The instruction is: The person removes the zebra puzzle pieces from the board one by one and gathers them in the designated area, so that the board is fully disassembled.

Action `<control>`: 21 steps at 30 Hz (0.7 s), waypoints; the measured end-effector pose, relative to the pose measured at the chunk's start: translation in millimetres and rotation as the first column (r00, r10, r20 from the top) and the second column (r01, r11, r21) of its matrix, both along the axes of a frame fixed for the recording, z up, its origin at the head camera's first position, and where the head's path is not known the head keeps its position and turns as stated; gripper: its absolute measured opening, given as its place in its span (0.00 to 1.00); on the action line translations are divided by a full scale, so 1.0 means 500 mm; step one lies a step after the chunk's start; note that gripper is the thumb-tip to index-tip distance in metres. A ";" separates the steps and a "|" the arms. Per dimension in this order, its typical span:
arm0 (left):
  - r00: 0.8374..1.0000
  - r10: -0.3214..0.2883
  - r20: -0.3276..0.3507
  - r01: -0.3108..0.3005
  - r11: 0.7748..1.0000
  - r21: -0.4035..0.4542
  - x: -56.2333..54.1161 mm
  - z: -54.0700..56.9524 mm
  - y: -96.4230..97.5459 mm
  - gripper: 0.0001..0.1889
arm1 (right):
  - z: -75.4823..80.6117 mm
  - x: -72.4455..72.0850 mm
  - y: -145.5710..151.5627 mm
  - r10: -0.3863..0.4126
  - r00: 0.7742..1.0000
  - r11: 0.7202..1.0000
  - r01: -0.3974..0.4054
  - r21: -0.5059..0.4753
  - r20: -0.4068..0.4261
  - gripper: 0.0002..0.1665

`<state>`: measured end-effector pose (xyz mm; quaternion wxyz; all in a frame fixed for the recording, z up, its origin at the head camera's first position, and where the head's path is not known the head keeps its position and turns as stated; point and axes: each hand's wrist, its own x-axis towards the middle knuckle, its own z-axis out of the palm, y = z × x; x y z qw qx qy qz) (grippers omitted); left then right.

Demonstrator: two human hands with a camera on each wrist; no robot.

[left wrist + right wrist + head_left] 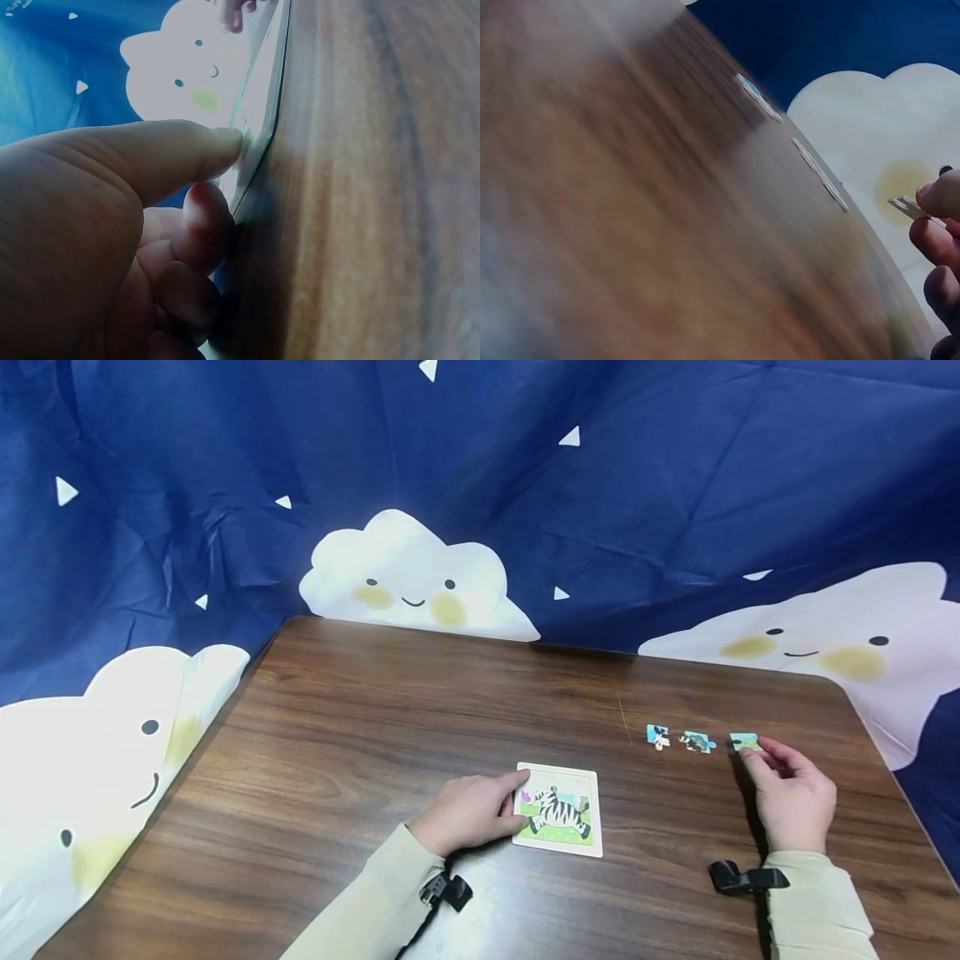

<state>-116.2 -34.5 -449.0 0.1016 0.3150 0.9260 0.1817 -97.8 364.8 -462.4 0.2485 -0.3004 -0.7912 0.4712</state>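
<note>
A square zebra jigsaw board [597, 814] with a pale rim lies flat on the table. My left hand [474, 810] holds its left side, the forefinger at the upper left corner and the thumb lower down; the left wrist view shows that thumb on the board's edge [259, 112] and other fingers curled beside it. At the right, my right hand [797, 802] pinches a blue-and-green jigsaw piece [744, 741] between thumb and fingers. The right wrist view shows this piece [906, 206] raised off the tabletop.
Two more jigsaw pieces, one with black and white [657, 736] and one with dark green [697, 742], lie left of my right hand. The brown wooden table [360, 718] ends at a blue curtain [465, 452] printed with clouds.
</note>
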 end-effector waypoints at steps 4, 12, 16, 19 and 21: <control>1.000 0.003 0.000 -0.003 1.000 -0.002 0.000 -0.001 -0.001 0.34 | 0.002 0.007 0.022 -0.011 0.999 1.000 0.011 -0.002 0.039 0.24; 1.000 0.002 -0.006 -0.002 1.000 -0.003 -0.003 -0.003 0.000 0.35 | 0.008 0.020 0.061 0.002 0.974 0.993 -0.028 0.111 0.228 0.28; 1.000 0.008 -0.005 -0.008 1.000 -0.005 -0.005 -0.003 0.001 0.34 | 0.012 0.020 0.071 0.032 0.950 0.975 -0.098 0.197 0.311 0.30; 1.000 0.011 0.003 -0.010 1.000 -0.010 -0.004 -0.002 0.002 0.35 | 0.013 0.022 0.075 0.027 0.937 0.968 -0.111 0.225 0.349 0.30; 1.000 0.010 0.013 -0.009 1.000 -0.016 -0.003 -0.003 0.002 0.35 | 0.011 0.023 0.078 0.026 0.929 0.963 -0.121 0.239 0.368 0.29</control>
